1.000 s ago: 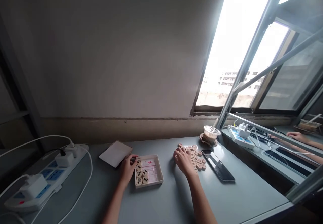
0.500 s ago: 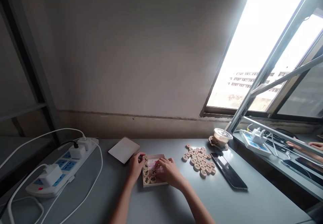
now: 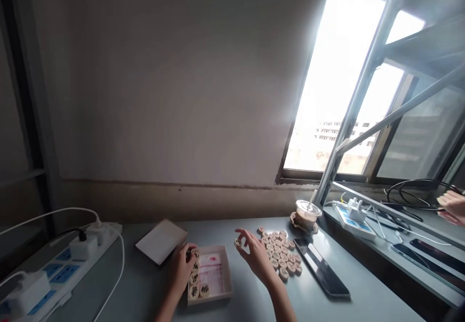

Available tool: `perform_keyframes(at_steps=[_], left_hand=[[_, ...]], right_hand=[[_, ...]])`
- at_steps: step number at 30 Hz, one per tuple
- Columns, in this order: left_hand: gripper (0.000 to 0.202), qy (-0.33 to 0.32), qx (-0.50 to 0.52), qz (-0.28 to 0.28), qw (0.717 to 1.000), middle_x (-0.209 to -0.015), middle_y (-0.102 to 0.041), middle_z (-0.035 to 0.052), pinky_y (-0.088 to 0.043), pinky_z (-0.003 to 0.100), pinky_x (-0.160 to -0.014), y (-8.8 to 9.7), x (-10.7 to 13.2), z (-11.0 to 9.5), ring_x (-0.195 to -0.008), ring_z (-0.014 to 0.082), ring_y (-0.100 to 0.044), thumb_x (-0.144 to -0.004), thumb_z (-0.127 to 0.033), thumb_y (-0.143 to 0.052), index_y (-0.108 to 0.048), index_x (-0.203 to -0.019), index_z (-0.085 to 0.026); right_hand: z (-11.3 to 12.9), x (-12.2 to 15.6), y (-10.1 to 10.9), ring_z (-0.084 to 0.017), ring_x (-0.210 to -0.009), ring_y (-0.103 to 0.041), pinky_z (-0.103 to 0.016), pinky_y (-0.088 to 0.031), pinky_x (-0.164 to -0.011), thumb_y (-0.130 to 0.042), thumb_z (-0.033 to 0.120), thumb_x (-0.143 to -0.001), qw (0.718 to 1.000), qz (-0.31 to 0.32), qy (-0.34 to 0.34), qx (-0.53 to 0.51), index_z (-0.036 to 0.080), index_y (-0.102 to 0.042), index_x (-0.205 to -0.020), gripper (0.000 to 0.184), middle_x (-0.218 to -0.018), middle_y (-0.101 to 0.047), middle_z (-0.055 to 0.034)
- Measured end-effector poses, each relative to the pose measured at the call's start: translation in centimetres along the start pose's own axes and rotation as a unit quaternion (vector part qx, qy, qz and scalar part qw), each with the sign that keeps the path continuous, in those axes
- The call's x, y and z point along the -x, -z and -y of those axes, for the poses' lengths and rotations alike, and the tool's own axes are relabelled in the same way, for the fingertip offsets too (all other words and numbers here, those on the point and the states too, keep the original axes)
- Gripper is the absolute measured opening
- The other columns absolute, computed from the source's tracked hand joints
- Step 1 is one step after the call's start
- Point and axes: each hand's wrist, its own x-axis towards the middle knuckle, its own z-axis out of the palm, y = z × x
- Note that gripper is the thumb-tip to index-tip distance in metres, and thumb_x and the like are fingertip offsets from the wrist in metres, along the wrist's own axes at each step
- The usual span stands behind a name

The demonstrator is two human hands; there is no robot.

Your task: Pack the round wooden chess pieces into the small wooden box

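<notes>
My left hand [image 3: 180,267] is closed at the upper left edge of a shallow box [image 3: 228,283]; something small and dark shows by its fingertips. Wooden Chinese chess pieces [image 3: 194,278] with dark characters line the box's left side, and one more sits along the bottom row. Pink-lined paper covers the rest of its floor. Up and to the right of the box, my right hand [image 3: 256,256] pinches a single Chinese chess piece [image 3: 237,242] between thumb and finger. A cluster of loose pieces [image 3: 278,252] lies just beyond that hand, to the right.
The box lid [image 3: 162,240] lies at the left. A power strip [image 3: 65,268] with plugs and white cables is farther left. To the right are a phone [image 3: 321,267] and a lidded drink cup [image 3: 307,214]. Past a metal frame, another person's hand [image 3: 452,206] shows near black cables.
My right hand has left the box and moved right, a piece now between its fingers. One piece is gone from inside the box. The view has shifted.
</notes>
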Motion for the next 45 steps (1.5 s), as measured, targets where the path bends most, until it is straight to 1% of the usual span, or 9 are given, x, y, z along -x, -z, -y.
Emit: perform_keyframes(at_steps=[5,12,16,19,23,34,39,42,45], left_hand=[[0.025,0.003,0.014,-0.007,1.0,-0.085,-0.07,0.0079,-0.052,0.029,-0.067,-0.2,-0.3,0.5,-0.067,0.0191,-0.065,-0.073,-0.032,-0.045,-0.065,-0.08,-0.019],[0.024,0.01,0.0,-0.002,1.0,-0.085,-0.071,0.01,-0.053,0.029,-0.068,0.3,-0.9,0.2,-0.076,0.0228,-0.066,-0.065,-0.038,-0.052,-0.066,-0.074,-0.02],[0.025,0.015,0.005,0.0,1.0,-0.086,-0.071,0.0094,-0.053,0.029,-0.068,0.2,-0.7,-0.2,-0.076,0.0223,-0.066,-0.066,-0.038,-0.051,-0.066,-0.075,-0.021],[0.025,0.015,0.01,-0.005,1.0,-0.086,-0.071,0.0092,-0.053,0.031,-0.07,0.2,-0.6,-0.4,-0.078,0.0233,-0.066,-0.067,-0.04,-0.052,-0.065,-0.075,-0.021],[0.028,0.013,0.015,-0.004,1.0,-0.087,-0.071,0.0109,-0.053,0.033,-0.074,0.1,-0.6,-0.2,-0.083,0.0254,-0.066,-0.068,-0.044,-0.051,-0.065,-0.075,-0.021],[0.037,0.005,0.032,0.015,0.999,-0.087,-0.071,0.01,-0.054,0.03,-0.07,0.1,-0.4,0.3,-0.078,0.0226,-0.067,-0.073,-0.051,-0.049,-0.067,-0.08,-0.019],[0.031,0.009,0.025,0.017,1.0,-0.086,-0.072,0.0086,-0.054,0.031,-0.071,0.4,-0.2,-0.1,-0.077,0.0224,-0.067,-0.073,-0.044,-0.049,-0.067,-0.08,-0.02],[0.031,0.004,0.035,0.026,0.999,-0.088,-0.072,0.009,-0.053,0.031,-0.072,0.7,-0.2,-0.4,-0.079,0.0227,-0.067,-0.072,-0.044,-0.05,-0.067,-0.08,-0.02],[0.034,0.018,0.041,0.016,0.999,-0.088,-0.072,0.0096,-0.053,0.031,-0.066,0.9,-0.2,-0.6,-0.071,0.0212,-0.066,-0.07,-0.047,-0.051,-0.066,-0.081,-0.019]], right_hand=[[-3.3,0.3,0.6,-0.02,-0.091,-0.06,-0.035,-0.034,-0.087,-0.05,0.021,-0.084,0.995,-0.008,-0.031,0.09,0.026,-0.068,-0.088,0.019,-0.093,-0.067,-0.0019],[-5.0,0.8,0.6,-0.027,-0.105,-0.055,-0.043,-0.032,-0.092,-0.048,0.005,-0.075,0.981,-0.016,-0.079,0.178,0.023,-0.068,-0.078,0.027,-0.1,-0.067,-0.0063],[-3.1,0.6,1.0,-0.027,-0.108,-0.054,-0.044,-0.034,-0.094,-0.055,0.001,-0.068,0.988,0.002,-0.05,0.15,0.025,-0.069,-0.07,0.028,-0.105,-0.065,-0.0044],[0.3,0.2,-0.4,-0.024,-0.109,-0.054,-0.039,-0.037,-0.094,-0.06,0.01,-0.076,0.998,0.04,0.02,0.052,0.033,-0.071,-0.089,0.028,-0.112,-0.064,-0.0004],[3.8,0.2,-3.7,-0.022,-0.108,-0.056,-0.032,-0.037,-0.097,-0.07,0.03,-0.076,0.97,0.213,0.112,-0.04,0.039,-0.071,-0.101,0.026,-0.112,-0.067,0.002],[3.9,1.0,-4.0,-0.016,-0.092,-0.065,-0.022,-0.047,-0.083,-0.064,0.022,-0.079,0.932,0.291,0.14,-0.164,0.034,-0.074,-0.098,0.025,-0.103,-0.073,0.0034],[4.6,1.1,-3.9,-0.015,-0.082,-0.065,-0.019,-0.048,-0.07,-0.071,0.02,-0.07,0.947,0.244,0.123,-0.168,0.025,-0.073,-0.093,0.024,-0.097,-0.073,0.0001],[4.2,1.1,-1.8,-0.014,-0.087,-0.063,-0.021,-0.047,-0.076,-0.067,0.024,-0.077,0.967,0.162,0.1,-0.167,0.025,-0.07,-0.099,0.023,-0.1,-0.069,-0.0001],[2.3,1.0,0.7,-0.017,-0.09,-0.06,-0.03,-0.043,-0.086,-0.058,0.026,-0.085,0.995,0.073,0.037,-0.055,0.029,-0.07,-0.104,0.023,-0.095,-0.068,-0.0008]])
